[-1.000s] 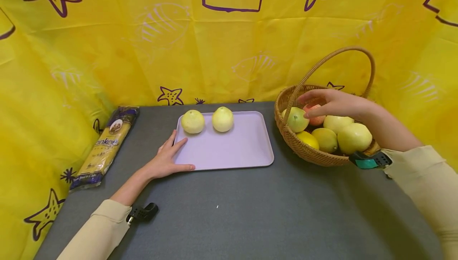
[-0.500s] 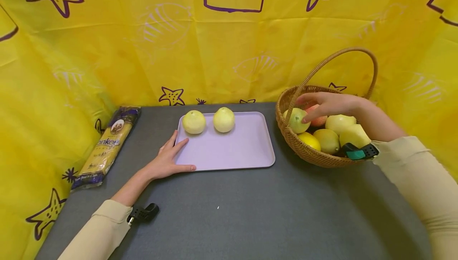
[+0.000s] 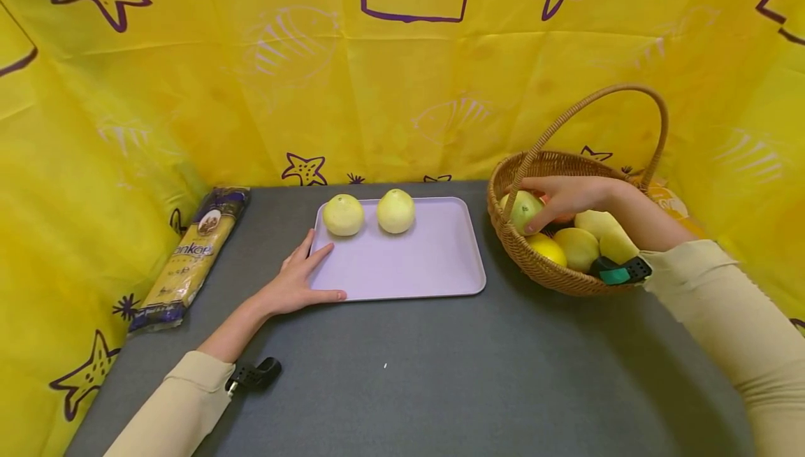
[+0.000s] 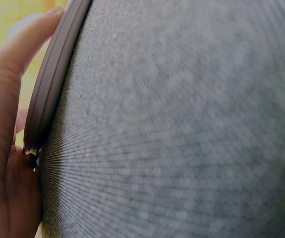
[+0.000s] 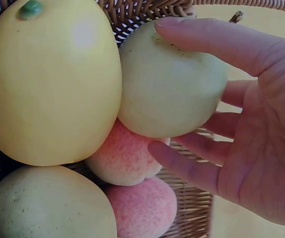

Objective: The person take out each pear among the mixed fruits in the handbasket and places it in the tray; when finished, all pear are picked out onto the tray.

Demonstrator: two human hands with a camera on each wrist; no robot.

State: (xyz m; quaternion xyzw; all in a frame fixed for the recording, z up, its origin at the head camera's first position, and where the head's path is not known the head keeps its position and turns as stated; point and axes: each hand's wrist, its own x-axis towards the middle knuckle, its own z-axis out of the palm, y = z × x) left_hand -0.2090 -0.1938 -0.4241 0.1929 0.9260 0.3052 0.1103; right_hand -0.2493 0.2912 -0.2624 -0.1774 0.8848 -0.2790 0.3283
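Note:
My right hand (image 3: 575,198) reaches into the wicker basket (image 3: 525,265) at the right. It holds a pale green round fruit (image 3: 520,212) by the basket's left wall. In the right wrist view the thumb lies over the top of this fruit (image 5: 172,84) while the fingers bend round its far side. Two pinkish peaches (image 5: 127,153) lie against it, beside a large yellow fruit (image 5: 53,84). Across the table, my left hand (image 3: 292,288) rests with spread fingers on the near left corner of a lilac tray (image 3: 402,268). Its thumb touches the tray rim (image 4: 50,79).
Two pale yellow-green round fruits (image 3: 342,215) sit at the tray's back left. A pasta packet (image 3: 191,254) lies at the far left. The basket's tall handle (image 3: 566,114) arches over its contents. Yellow cloth (image 3: 377,93) hangs behind the grey table (image 3: 402,387).
My right hand has come down inside the basket and closed round the pale green fruit. My left hand stays at the tray corner.

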